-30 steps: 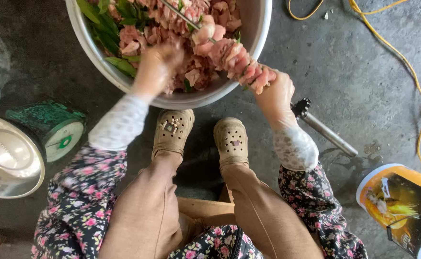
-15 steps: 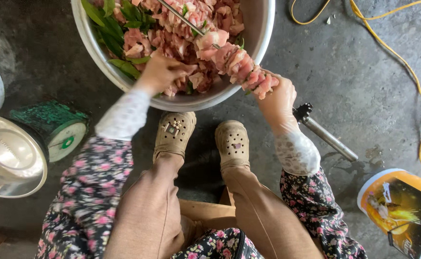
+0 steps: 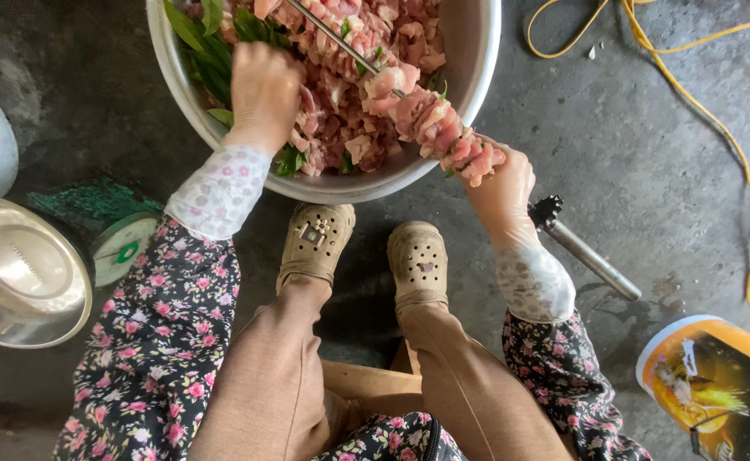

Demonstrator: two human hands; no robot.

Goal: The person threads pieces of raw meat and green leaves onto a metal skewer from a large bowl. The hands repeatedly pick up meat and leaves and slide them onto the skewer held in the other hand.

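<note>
Threading meat onto the skewer over the bowl.

Nearest you, your tan clogs (image 3: 366, 248) sit on the concrete at six o'clock of the big steel bowl (image 3: 469, 94). Your right hand (image 3: 503, 183), at about five o'clock of the bowl's rim, is clenched around the lower end of the metal skewer (image 3: 341, 47), which already carries a run of pink meat pieces (image 3: 443, 132) just above your grip. Your left hand (image 3: 264, 94), at nine o'clock inside the bowl, rests curled on the heap of raw meat (image 3: 349, 119) beside the green leaves (image 3: 213, 51); whether it has pinched a piece, you cannot tell from here. The step looks like fetching the next piece. Next calls for lifting it to the skewer's free tip at twelve o'clock and pushing it down.
</note>
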